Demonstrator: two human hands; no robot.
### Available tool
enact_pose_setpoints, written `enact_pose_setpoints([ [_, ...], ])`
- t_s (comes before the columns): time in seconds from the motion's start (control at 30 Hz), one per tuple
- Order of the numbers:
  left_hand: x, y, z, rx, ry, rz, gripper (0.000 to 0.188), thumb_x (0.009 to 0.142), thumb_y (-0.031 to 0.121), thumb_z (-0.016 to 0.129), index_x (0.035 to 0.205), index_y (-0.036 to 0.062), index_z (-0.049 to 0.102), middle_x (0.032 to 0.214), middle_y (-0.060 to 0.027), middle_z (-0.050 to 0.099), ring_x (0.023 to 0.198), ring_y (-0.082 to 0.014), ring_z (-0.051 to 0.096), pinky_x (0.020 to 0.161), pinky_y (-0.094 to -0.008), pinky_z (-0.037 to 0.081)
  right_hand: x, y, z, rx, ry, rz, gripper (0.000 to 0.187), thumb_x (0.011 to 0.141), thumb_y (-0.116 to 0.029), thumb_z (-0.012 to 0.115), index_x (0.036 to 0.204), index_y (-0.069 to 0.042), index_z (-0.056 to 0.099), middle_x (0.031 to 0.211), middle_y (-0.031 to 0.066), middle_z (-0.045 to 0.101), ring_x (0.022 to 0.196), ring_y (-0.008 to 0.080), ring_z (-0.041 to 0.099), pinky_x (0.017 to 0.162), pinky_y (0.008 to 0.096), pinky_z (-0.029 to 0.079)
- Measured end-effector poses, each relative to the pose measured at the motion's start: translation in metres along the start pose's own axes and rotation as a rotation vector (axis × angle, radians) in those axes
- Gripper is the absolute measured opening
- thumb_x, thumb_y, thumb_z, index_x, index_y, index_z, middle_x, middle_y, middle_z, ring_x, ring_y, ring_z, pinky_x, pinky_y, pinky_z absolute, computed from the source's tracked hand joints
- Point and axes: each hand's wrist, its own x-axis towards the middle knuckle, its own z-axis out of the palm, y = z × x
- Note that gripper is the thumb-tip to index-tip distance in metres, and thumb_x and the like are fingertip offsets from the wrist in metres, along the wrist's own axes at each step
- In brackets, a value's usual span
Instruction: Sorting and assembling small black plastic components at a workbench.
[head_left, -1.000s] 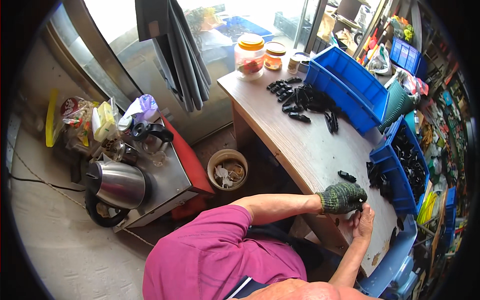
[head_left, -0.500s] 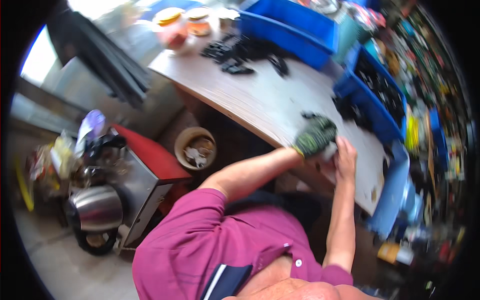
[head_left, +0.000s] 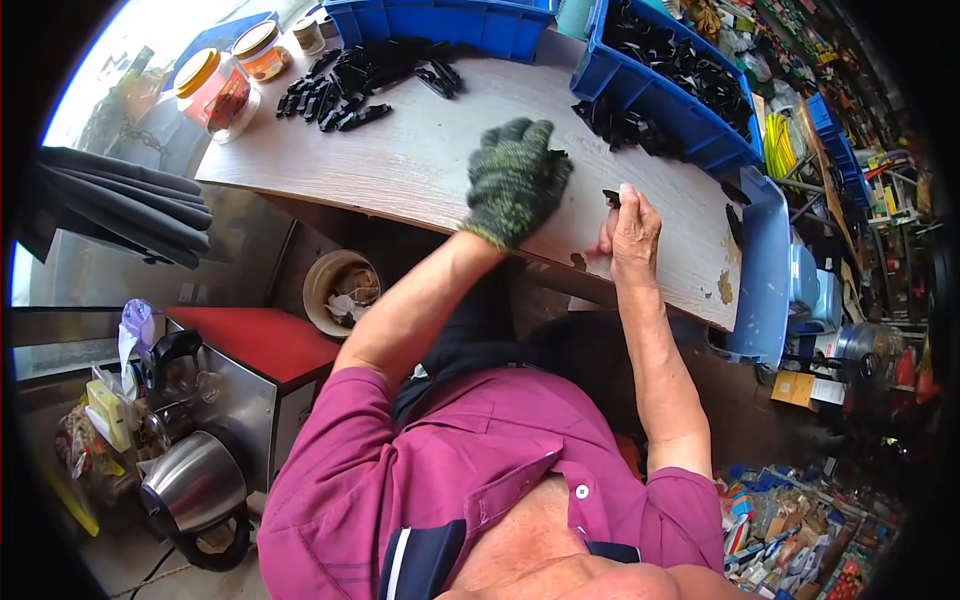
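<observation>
My left hand [head_left: 512,182], in a dark green and black knitted glove, is above the near part of the pale wood-grain table [head_left: 420,135]. Its fingers are bent, palm down; a bit of black shows at its right side, but what it holds is mostly hidden. To its right, my bare right hand [head_left: 636,235] is closed, with a small black plastic piece [head_left: 611,198] pinched at the thumb and sticking out leftward. Similar black plastic pieces [head_left: 345,85] lie heaped at the far left, and more pieces [head_left: 625,130] lie beside a blue bin [head_left: 665,100] filled with them.
Another blue bin [head_left: 440,28] stands at the table's far edge. Lidded jars [head_left: 215,92] occupy the far left corner. A light blue plastic container [head_left: 762,270] adjoins the right end. Below the table sits a waste bucket [head_left: 322,290]; a steel kettle [head_left: 200,480] is at lower left.
My hands, close together before, have moved apart, the left one leftward over the table. The black piece now shows in my right hand. The whole view has shifted.
</observation>
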Motion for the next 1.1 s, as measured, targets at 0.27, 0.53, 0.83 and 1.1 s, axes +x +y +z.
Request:
enact_pose_setpoints([
  [0.27,0.005,-0.017,0.001,-0.049,-0.393,0.242,0.019,0.089,0.024,0.067,0.102,0.0108,0.067,0.095,-0.0140,0.068,0.091,-0.0373,0.064,0.075,-0.0486,0.050,0.004,-0.005,0.006,0.156,0.176,0.078,0.041,0.101,-0.043,0.052,0.084,-0.006,0.053,0.049,-0.0028,0.031,0.040,0.0107,0.036,0.036,0.0368,0.050],
  [0.53,-0.008,0.010,0.004,-0.519,-0.517,0.140,0.023,0.097,0.018,0.063,0.114,0.0043,0.067,0.106,-0.0183,0.070,0.098,-0.0377,0.067,0.082,-0.0424,0.053,0.006,-0.001,0.002,0.224,0.208,-0.003,0.038,0.100,-0.039,0.052,0.081,-0.006,0.054,0.052,-0.0009,0.039,0.038,0.0110,0.039,0.033,0.0317,0.049],
  [0.83,-0.025,0.021,0.034,-0.664,-0.381,0.002,0.027,0.099,0.020,0.059,0.119,0.0014,0.064,0.109,-0.0205,0.069,0.102,-0.0370,0.067,0.086,-0.0433,0.052,0.004,0.004,0.000,-0.004,0.295,-0.108,0.030,0.100,-0.028,0.054,0.075,-0.011,0.055,0.066,-0.0037,0.046,0.059,0.0073,0.044,0.053,0.0259,0.034],
  [1.1,-0.028,0.051,0.035,-0.651,-0.430,-0.199,0.042,0.096,0.028,0.061,0.133,0.0092,0.055,0.095,-0.0231,0.070,0.088,-0.0415,0.068,0.076,-0.0500,0.052,0.013,0.021,-0.012,0.079,0.327,-0.149,0.028,0.099,-0.025,0.056,0.075,-0.012,0.053,0.072,-0.0084,0.044,0.068,0.0048,0.038,0.059,0.0253,0.031],
])
